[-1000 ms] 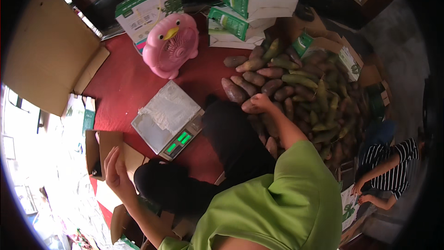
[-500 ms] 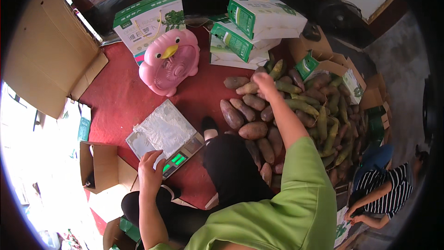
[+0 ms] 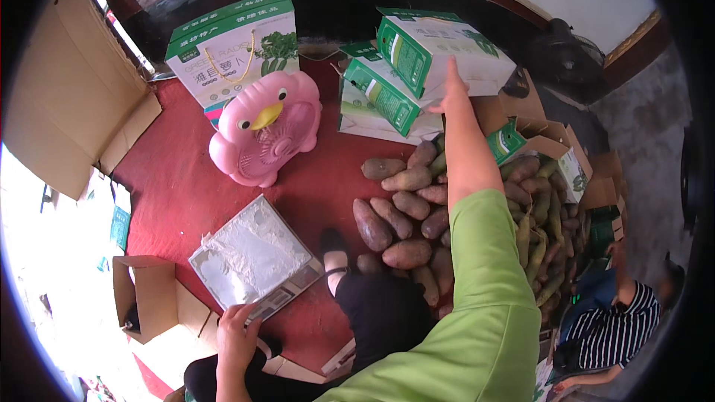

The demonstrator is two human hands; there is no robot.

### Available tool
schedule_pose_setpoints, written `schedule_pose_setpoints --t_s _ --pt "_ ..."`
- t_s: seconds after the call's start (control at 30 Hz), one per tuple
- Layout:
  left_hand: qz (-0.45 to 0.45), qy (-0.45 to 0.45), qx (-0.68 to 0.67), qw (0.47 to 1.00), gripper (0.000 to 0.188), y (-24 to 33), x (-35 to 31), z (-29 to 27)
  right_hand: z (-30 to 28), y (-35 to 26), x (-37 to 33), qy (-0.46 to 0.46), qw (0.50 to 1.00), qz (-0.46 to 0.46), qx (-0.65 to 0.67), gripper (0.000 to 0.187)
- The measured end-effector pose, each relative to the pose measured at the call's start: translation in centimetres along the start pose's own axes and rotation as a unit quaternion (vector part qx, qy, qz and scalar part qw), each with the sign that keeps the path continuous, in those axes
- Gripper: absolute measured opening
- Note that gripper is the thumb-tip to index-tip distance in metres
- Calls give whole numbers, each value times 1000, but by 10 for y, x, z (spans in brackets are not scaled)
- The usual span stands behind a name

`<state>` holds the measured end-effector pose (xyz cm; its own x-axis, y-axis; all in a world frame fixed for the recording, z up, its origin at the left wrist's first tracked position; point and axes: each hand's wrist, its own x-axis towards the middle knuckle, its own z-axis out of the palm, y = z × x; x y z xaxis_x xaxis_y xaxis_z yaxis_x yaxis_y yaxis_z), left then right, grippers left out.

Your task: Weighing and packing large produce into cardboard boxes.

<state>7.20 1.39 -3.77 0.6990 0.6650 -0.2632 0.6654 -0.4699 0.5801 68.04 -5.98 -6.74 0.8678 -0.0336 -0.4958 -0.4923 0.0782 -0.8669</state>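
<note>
My right arm reaches forward over a heap of root vegetables. The right hand [image 3: 452, 92], empty and with fingers stretched, is at the front of a stack of green-and-white cartons [image 3: 468, 59]; I cannot tell whether it touches them. My left hand [image 3: 237, 333] is beside the near edge of a digital scale [image 3: 257, 257], thumb and fingers apart and nothing visible in them. A crumpled pale covering lies over the scale's platform. Plump purple-brown roots [image 3: 407, 254] lie on the red floor under my right arm, with long green ones [image 3: 536, 257] further right.
A pink bird-shaped plastic thing [image 3: 266, 130] stands before a green-and-white carton [image 3: 234, 48]. Open cardboard boxes [image 3: 153, 290] are at the left, and a large cardboard sheet [image 3: 74, 82] beyond. A black fan [image 3: 562, 52] stands far right. A person in a striped top [image 3: 614, 327] sits at the right.
My right hand has left the roots and moved forward to the cartons, its fingers now extended. My left hand is lower in the picture. The scale's display no longer shows green.
</note>
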Motion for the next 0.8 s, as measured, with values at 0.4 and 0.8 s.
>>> schedule_pose_setpoints --t_s 0.4,0.8 --pt "-21 -41 -7 999 30 1 23 19 15 -15 57 -62 995 64 -44 103" --pt "-29 -58 0 998 29 4 16 13 -61 -40 45 -36 995 -6 -88 102"
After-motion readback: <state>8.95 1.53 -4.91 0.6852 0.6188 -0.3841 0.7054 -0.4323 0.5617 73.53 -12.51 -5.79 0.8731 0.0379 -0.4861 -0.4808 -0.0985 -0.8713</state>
